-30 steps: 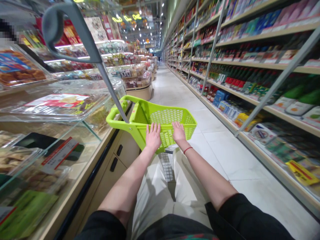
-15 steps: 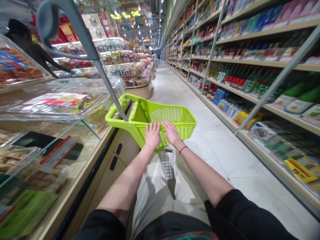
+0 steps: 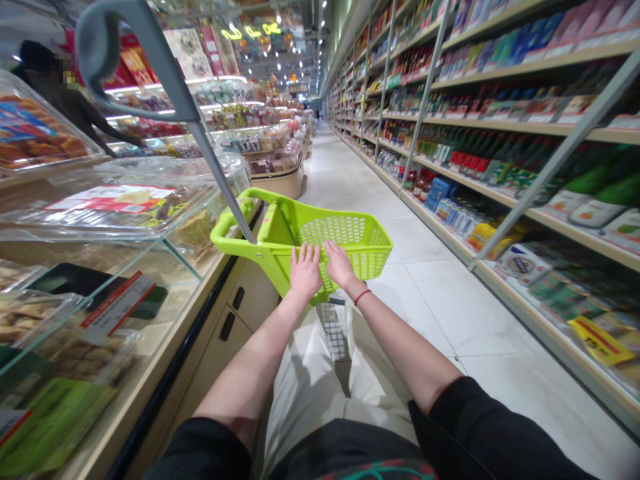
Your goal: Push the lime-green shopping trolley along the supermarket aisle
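- Fingers [image 3: 305, 255] of the left hand [image 3: 306, 277] lay flat and slightly spread, and the fingers [image 3: 331, 251] of the right hand [image 3: 341, 268] lay loosely together. Neither hand pinched anything; both rested on the near side of a lime-green plastic mesh shopping basket [image 3: 373, 233], which stood just ahead of the person's lap.
- At far left, a dark-clothed person [image 3: 55, 93] stood beyond a long glass display counter [image 3: 165, 267] filled with packaged baked goods [image 3: 35, 127].
- Below the glass, a cream cabinet base [image 3: 240, 300] with black drawer pulls ran beside the basket.
- A slim grey metal pull handle [image 3: 107, 53] with a looped grip rose from the basket's left corner, close to the glass.
- At centre, a thin red wristband [image 3: 363, 297] circled the right wrist above loose cream trousers [image 3: 310, 393].
- To the right, a pale tiled floor [image 3: 440, 293] led to tall wooden shelves [image 3: 565, 230] packed with bottles and boxes, with a yellow price tag [image 3: 600, 340] low down.
- With no firm grip, the basket could have slipped from under the hands. A swerve left could have knocked its corner or handle into the glass.
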Action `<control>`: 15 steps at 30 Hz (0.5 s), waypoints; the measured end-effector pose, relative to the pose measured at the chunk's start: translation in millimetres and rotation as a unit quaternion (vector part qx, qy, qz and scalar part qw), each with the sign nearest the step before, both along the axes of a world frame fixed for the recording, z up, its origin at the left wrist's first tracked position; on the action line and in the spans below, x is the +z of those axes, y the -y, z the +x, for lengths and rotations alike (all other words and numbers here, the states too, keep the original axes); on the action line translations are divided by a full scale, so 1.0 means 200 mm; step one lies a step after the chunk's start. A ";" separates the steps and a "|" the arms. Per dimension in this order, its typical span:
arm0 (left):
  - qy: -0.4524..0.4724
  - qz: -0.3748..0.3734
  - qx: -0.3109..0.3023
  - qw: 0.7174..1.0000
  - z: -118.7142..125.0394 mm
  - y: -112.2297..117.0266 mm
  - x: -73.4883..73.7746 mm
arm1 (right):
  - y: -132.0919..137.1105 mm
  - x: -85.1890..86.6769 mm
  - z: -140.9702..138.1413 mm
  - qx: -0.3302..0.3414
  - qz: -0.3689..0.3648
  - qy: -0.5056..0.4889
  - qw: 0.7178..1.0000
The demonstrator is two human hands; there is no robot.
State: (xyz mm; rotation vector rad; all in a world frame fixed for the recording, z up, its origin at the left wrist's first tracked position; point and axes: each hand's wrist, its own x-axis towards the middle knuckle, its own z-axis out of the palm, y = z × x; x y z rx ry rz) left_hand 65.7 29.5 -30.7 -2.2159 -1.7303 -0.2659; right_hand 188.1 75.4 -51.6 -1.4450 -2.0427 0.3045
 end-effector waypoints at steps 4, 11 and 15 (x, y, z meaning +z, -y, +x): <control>-0.002 -0.004 -0.002 1.000 0.00 0.00 0.00 | 0.00 -0.02 -0.03 0.062 0.020 -0.014 0.998; -0.003 0.008 -0.003 1.000 -0.01 -0.01 -0.01 | -0.03 -0.07 0.19 0.005 0.023 0.073 0.997; -0.004 0.007 -0.001 1.000 -0.01 -0.01 -0.01 | -0.06 -0.08 0.33 -0.074 0.014 0.095 0.993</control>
